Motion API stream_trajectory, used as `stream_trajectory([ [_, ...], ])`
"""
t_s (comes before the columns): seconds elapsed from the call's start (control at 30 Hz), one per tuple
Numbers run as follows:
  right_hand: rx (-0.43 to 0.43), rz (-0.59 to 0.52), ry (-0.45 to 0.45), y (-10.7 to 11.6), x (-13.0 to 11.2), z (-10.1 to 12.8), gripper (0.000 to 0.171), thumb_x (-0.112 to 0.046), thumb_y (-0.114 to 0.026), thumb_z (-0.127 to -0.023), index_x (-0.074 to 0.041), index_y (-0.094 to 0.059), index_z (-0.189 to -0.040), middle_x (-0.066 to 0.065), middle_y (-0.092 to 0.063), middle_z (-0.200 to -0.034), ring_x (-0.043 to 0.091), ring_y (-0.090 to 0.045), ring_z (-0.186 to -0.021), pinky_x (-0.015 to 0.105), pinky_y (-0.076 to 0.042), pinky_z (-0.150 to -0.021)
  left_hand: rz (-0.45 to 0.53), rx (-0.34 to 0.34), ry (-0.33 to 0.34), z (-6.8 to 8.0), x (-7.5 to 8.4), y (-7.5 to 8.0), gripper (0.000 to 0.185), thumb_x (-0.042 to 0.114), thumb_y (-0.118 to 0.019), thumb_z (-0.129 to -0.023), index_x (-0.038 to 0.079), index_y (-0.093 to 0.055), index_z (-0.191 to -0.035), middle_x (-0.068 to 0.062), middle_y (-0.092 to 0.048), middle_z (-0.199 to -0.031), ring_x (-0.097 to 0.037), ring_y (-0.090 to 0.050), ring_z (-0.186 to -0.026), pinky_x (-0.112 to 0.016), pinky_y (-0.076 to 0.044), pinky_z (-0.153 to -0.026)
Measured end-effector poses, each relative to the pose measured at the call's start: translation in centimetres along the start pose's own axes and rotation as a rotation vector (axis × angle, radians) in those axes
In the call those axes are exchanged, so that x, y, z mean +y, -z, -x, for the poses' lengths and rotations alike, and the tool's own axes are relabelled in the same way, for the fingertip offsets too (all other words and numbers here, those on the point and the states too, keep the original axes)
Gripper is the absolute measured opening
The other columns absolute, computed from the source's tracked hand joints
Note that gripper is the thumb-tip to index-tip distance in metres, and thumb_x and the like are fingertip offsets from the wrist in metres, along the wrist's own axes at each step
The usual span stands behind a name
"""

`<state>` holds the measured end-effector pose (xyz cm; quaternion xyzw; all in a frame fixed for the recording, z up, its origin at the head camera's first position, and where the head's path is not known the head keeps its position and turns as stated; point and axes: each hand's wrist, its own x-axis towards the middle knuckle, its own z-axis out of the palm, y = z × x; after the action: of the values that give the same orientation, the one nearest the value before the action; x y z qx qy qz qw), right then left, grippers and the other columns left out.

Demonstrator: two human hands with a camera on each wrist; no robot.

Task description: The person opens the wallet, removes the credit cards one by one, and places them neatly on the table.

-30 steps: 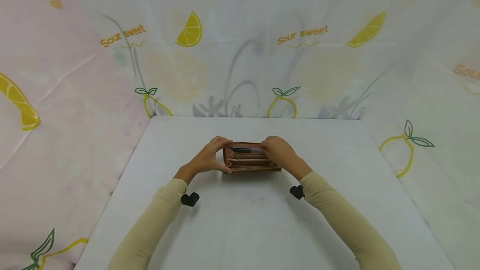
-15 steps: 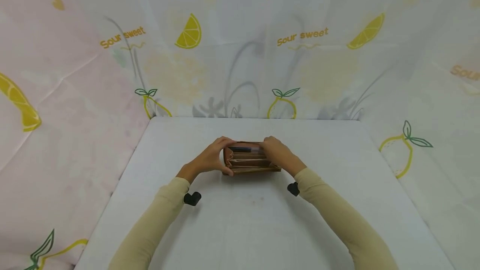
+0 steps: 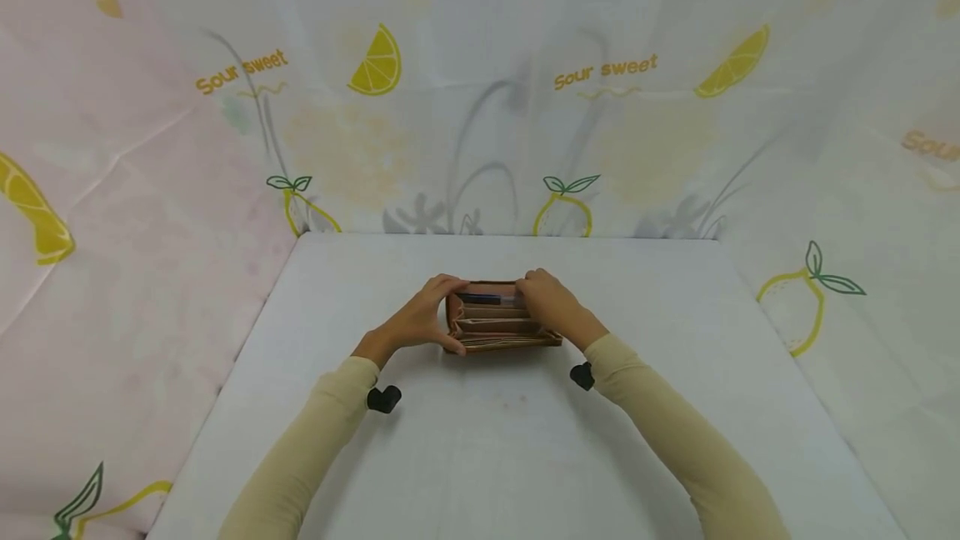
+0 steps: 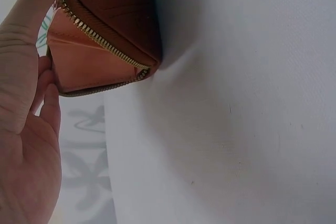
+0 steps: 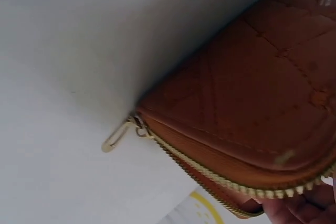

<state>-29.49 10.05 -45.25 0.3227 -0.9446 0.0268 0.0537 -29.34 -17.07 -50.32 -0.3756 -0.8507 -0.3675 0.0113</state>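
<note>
A brown zip-around wallet (image 3: 498, 327) stands unzipped on the white table, its pleated compartments facing up. Inside, along the far wall, lies a pen (image 3: 478, 299) with a dark barrel and a clear end. My left hand (image 3: 408, 319) grips the wallet's left end, thumb on the near edge and fingers at the far edge. At the right end, my right hand (image 3: 555, 305) holds the far edge with curled fingers. It covers the pen's right tip, so whether it touches the pen I cannot tell. The right wrist view shows the quilted outside and a gold zipper pull (image 5: 116, 136).
The white table (image 3: 480, 457) extends around the wallet. Behind and beside it hang cloth sheets (image 3: 465, 132) printed with lemons and words. A black wrist device (image 3: 384, 399) sits at the left cuff, and a similar device (image 3: 582, 376) at the right.
My right hand has shifted slightly left along the wallet's far edge. The wallet gapes a little wider. My left hand and the pen are nearly where they were.
</note>
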Motion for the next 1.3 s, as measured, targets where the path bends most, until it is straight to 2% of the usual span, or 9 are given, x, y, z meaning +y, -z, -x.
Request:
stream_trajectory([
  [0.17, -0.077, 0.037, -0.008, 0.7, -0.1, -0.6, 0.011, -0.002, -0.06, -0.096, 0.0, -0.07, -0.099, 0.012, -0.065, -0.089, 0.026, -0.061, -0.086, 0.036, -0.051, -0.079, -0.004, 0.0, -0.003, -0.1, 0.3, 0.0, 0.115, 0.052, -0.092, -0.052, 0.007, -0.041, -0.145, -0.006, -0.042, -0.138, -0.023, -0.038, -0.127, -0.047, -0.038, -0.103],
  [0.43, -0.102, 0.092, 0.104, 1.4, 0.2, -0.9, 0.011, -0.004, -0.063, -0.094, -0.002, -0.073, -0.091, 0.009, -0.066, -0.081, 0.024, -0.064, -0.077, 0.035, -0.053, -0.073, -0.033, 0.018, -0.043, 0.0, 0.3, -0.2, 0.114, 0.054, -0.09, -0.055, 0.005, -0.04, -0.145, -0.007, -0.04, -0.138, -0.025, -0.037, -0.128, -0.048, -0.039, -0.102],
  [0.63, -0.113, 0.045, 0.13, 1.5, 0.6, -0.9, 0.008, -0.004, -0.066, -0.092, -0.003, -0.074, -0.092, 0.008, -0.068, -0.084, 0.023, -0.065, -0.081, 0.033, -0.053, -0.075, -0.046, 0.012, -0.041, 0.0, 0.5, -0.2, 0.114, 0.053, -0.09, -0.055, 0.006, -0.04, -0.145, -0.007, -0.04, -0.138, -0.025, -0.037, -0.127, -0.047, -0.039, -0.102],
  [0.87, -0.11, -0.003, 0.156, 1.5, 1.0, -0.4, 0.011, -0.007, -0.064, -0.095, -0.004, -0.074, -0.091, 0.006, -0.065, -0.081, 0.021, -0.063, -0.079, 0.033, -0.053, -0.074, -0.044, 0.006, -0.025, 0.1, 0.6, -0.3, 0.115, 0.054, -0.09, -0.055, 0.008, -0.038, -0.147, -0.006, -0.039, -0.139, -0.024, -0.036, -0.128, -0.047, -0.039, -0.102],
  [1.0, -0.054, -0.029, 0.189, 1.3, 1.3, 0.0, 0.01, -0.006, -0.065, -0.093, -0.004, -0.074, -0.092, 0.005, -0.064, -0.081, 0.021, -0.061, -0.078, 0.032, -0.052, -0.073, -0.047, -0.005, -0.016, 0.2, 0.7, -0.4, 0.116, 0.057, -0.089, -0.055, 0.009, -0.037, -0.148, -0.006, -0.038, -0.14, -0.024, -0.035, -0.129, -0.046, -0.039, -0.103],
  [1.2, 0.134, 0.001, 0.231, 0.7, 1.5, 0.6, 0.005, -0.002, -0.066, -0.09, -0.002, -0.07, -0.089, 0.006, -0.058, -0.08, 0.022, -0.058, -0.077, 0.032, -0.05, -0.069, -0.081, 0.006, -0.022, 0.3, 0.7, -0.4, 0.118, 0.058, -0.088, -0.054, 0.005, -0.037, -0.147, -0.008, -0.039, -0.139, -0.026, -0.036, -0.128, -0.048, -0.04, -0.102],
  [1.3, 0.134, 0.029, 0.227, 0.5, 1.5, 0.6, 0.004, -0.003, -0.065, -0.09, -0.001, -0.069, -0.09, 0.007, -0.06, -0.083, 0.023, -0.06, -0.079, 0.033, -0.051, -0.071, -0.082, -0.001, -0.025, 0.2, 0.8, -0.4, 0.118, 0.057, -0.088, -0.055, 0.005, -0.037, -0.148, -0.008, -0.039, -0.139, -0.026, -0.036, -0.128, -0.047, -0.04, -0.102],
])
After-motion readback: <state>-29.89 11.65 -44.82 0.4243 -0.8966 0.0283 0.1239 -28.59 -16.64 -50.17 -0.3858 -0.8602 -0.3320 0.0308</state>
